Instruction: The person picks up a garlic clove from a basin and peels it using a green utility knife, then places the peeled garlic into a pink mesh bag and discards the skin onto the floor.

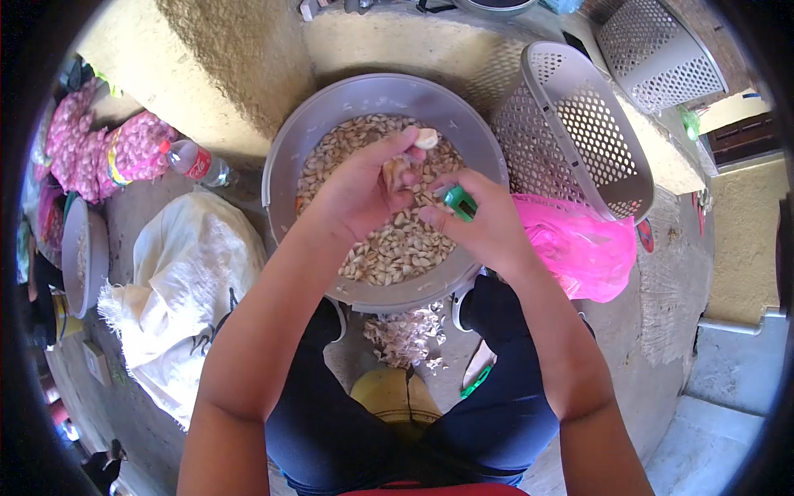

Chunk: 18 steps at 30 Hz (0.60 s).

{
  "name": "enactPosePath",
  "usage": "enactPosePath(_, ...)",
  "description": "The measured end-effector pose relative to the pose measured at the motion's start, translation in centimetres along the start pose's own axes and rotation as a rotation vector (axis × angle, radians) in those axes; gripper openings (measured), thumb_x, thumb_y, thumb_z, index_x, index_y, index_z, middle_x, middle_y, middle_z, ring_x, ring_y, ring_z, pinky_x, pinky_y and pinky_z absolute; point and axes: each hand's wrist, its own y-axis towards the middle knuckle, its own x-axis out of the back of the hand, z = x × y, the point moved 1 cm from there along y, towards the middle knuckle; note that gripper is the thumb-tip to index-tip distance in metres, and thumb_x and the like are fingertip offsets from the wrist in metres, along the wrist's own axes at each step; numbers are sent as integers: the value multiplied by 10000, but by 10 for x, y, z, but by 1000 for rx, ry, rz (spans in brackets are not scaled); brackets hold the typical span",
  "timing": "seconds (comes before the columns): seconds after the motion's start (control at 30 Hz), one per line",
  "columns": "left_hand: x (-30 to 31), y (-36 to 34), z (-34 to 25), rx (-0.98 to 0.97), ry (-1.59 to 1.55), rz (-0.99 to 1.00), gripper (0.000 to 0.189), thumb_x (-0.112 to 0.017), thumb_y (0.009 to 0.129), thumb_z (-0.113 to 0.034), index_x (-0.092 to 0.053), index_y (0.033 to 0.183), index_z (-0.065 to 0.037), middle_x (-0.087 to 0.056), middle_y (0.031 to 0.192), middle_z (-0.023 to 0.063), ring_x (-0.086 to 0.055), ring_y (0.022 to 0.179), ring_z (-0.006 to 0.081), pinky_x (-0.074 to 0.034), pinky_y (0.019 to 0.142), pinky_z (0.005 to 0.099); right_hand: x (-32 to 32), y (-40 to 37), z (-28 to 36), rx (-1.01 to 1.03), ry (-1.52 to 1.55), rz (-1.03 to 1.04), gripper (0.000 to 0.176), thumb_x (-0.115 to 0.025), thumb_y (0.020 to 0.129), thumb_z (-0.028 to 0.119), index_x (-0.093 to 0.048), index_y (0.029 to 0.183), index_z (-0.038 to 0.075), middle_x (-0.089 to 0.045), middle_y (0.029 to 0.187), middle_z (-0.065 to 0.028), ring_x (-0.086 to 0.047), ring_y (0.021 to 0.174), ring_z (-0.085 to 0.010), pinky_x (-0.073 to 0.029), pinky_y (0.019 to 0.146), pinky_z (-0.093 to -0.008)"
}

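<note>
My left hand [364, 183] is raised over a large grey tub [285, 132], pinching a pale garlic clove [426, 139] between thumb and fingers. Just to its right, my right hand [488, 223] grips a small tool with a green handle [460, 203] that has a dark slot; its working end is not clear to see. Many garlic cloves [397, 256] lie in the tub below both hands, some looking wet. Dry garlic skins [407, 337] are heaped on the floor between my feet.
A grey perforated basket [538, 140] and a pink plastic bag [583, 244] stand right of the tub. On the left are a white woven sack [186, 281], a Coca-Cola bottle [198, 163], pink mesh bags of garlic [136, 149] and another basin [95, 256]. A wall [240, 58] rises behind.
</note>
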Motion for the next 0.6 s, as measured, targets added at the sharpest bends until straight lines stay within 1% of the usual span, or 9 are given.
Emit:
enactPosePath(0.1, -1, -1, -2, -1, 61, 4, 177, -542, 829, -248, -541, 900, -86, -549, 745, -21, -483, 579, 61, -344, 435, 178, -4, -1, -1, 38, 145, -139, 402, -698, 667, 201, -535, 997, 40, -561, 853, -124, -560, 818, -238, -433, 729, -317)
enactPosePath(0.2, -6, -1, 4, 50, 122, 51, 174, -531, 830, -246, -548, 897, -87, -545, 730, -33, -487, 591, 44, -346, 441, 173, -5, 0, 5, 160, 197, -365, 393, -707, 655, 151, -539, 991, 38, -551, 873, -122, -552, 831, -233, -430, 735, -309)
enactPosePath(0.3, -12, -4, 6, 87, 153, 88, 172, -531, 826, -249, -554, 891, -91, -535, 709, -42, -484, 596, 31, -344, 444, 172, -7, 3, 8, 207, 215, -406, 362, -699, 661, 110, -547, 981, 36, -550, 854, -116, -556, 812, -232, -433, 723, -306)
enactPosePath(0.37, -8, 0, 8, 97, 194, 128, 178, -539, 821, -258, -555, 887, -94, -523, 693, -49, -473, 588, 26, -336, 445, 171, -8, 5, 0, 162, 197, -386, 332, -687, 673, 95, -556, 972, 35, -555, 847, -113, -561, 795, -222, -438, 709, -299)
enactPosePath(0.47, -12, -3, 9, 63, 292, 47, 179, -549, 818, -266, -555, 887, -100, -503, 676, -55, -451, 578, 26, -313, 446, 166, -5, 5, 0, 155, 135, -380, 276, -675, 690, 87, -573, 941, 31, -569, 829, -110, -570, 764, -210, -444, 687, -291)
enactPosePath(0.5, -13, -2, 9, 29, 373, 17, 177, -560, 814, -261, -555, 886, -100, -495, 670, -56, -441, 576, 25, -307, 451, 168, -4, 5, 0, 162, 109, -383, 256, -671, 696, 87, -580, 928, 30, -575, 822, -110, -573, 753, -207, -446, 680, -289)
enactPosePath(0.57, -13, -2, 9, -38, 533, -45, 174, -581, 805, -252, -554, 884, -99, -480, 660, -59, -422, 572, 22, -297, 460, 172, -4, 4, -1, 113, 134, -379, 231, -671, 702, 92, -587, 908, 29, -586, 812, -111, -577, 742, -206, -447, 672, -286)
enactPosePath(0.6, -14, -2, 8, -70, 586, -75, 174, -592, 800, -243, -556, 877, -90, -491, 671, -52, -434, 590, 25, -316, 482, 176, -5, 3, -1, 88, 147, -377, 218, -670, 705, 94, -591, 898, 28, -591, 808, -112, -579, 736, -206, -448, 668, -285)
